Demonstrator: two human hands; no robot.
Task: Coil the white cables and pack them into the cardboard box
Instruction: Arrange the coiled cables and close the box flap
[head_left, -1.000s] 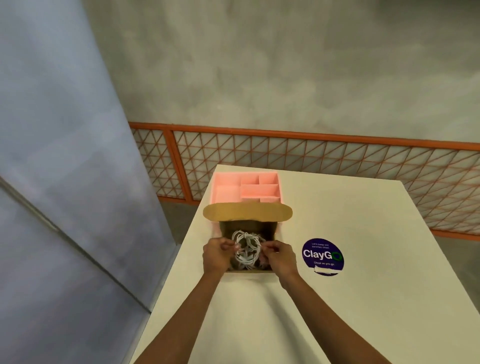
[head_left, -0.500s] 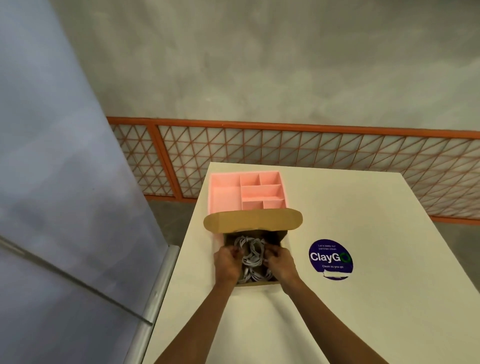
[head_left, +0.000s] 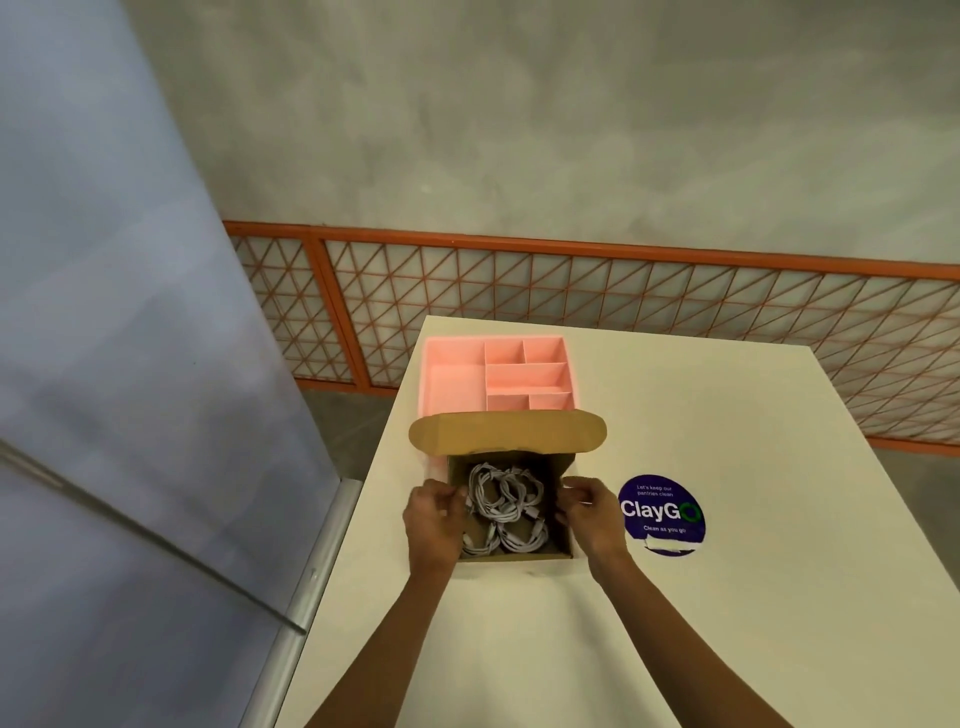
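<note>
The open cardboard box (head_left: 506, 437) stands on the white table (head_left: 727, 613), with its lid flap folded back away from me. Several coiled white cables (head_left: 501, 499) lie inside it, bundled side by side. My left hand (head_left: 432, 519) grips the box's left wall, its fingers curled over the edge beside the cables. My right hand (head_left: 589, 512) pinches the right wall from outside. Neither hand holds a cable.
A pink compartment tray (head_left: 452, 384) sits just behind the box, touching the lid flap. A round purple ClayGo sticker (head_left: 661, 512) lies on the table to the right. The table's left edge borders a metal rail (head_left: 317, 561) and glass panel. An orange lattice railing (head_left: 623, 291) runs behind.
Both hands lowered a coiled cable into the box, let it go and moved apart to the box's side walls. The camera shifted slightly.
</note>
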